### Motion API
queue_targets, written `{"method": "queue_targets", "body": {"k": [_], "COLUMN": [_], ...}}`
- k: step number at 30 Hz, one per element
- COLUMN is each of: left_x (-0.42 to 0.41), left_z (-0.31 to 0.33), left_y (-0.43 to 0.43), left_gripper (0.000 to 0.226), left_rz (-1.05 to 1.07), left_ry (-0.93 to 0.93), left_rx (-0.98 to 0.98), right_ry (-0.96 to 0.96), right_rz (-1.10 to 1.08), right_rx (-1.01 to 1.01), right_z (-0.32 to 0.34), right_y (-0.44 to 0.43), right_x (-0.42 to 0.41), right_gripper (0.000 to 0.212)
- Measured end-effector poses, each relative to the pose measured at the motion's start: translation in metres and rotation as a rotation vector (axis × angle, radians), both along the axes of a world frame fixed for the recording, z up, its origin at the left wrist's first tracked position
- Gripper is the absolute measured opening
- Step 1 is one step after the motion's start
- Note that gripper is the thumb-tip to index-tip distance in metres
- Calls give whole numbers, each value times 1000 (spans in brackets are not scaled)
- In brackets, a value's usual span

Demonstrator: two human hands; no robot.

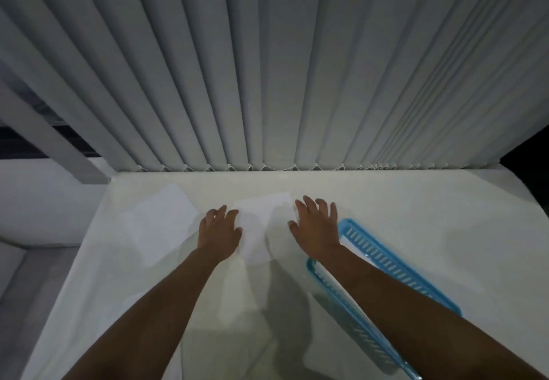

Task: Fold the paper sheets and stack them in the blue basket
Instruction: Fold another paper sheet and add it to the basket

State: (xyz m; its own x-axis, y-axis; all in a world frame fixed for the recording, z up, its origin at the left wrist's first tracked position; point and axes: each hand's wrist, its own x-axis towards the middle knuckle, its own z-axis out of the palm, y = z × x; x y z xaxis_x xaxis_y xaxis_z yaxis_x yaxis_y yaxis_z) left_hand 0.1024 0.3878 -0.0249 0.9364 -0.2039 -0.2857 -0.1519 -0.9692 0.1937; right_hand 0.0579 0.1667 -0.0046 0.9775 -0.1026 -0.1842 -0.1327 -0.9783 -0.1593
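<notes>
A white paper sheet [261, 225] lies on the pale table, folded narrow, between my hands. My left hand [219, 231] rests flat on its left edge with the fingers spread. My right hand [316, 225] lies flat at its right edge, fingers straight and spread. A stack of unfolded white sheets [162, 222] sits to the left of my left hand. The blue basket [386, 261] with slotted walls stands at the right, partly hidden under my right forearm; white paper shows inside it.
The table [430, 216] ends at a wall of grey vertical blinds [267, 68] at the back. Its left edge drops off to a grey floor area. Open tabletop lies in front of the hands and right of the basket.
</notes>
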Motion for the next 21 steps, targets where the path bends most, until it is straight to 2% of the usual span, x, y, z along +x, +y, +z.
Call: {"method": "queue_targets", "body": {"k": [3,10,16,18,21], "left_x": [17,49,59,59,58], "left_z": [0,-9,-19,-22,-24], "left_y": [-3,-26,-36,-36,-33], "left_gripper": [53,57,65,58,35], "left_rz": [-8,14,40,43,1], "left_ry": [80,120,149,149,115], "left_rx": [-47,-151,-228,-269,-190], "right_ry": [61,150,173,164,128], "right_rz": [70,150,120,89,38], "right_rx": [-33,-69,48,117,185], "right_z": [-10,-32,-38,-38,-38], "right_y": [7,8,3,3,3], "right_x": [32,77,91,93,92], "right_gripper": [55,56,54,47,26]}}
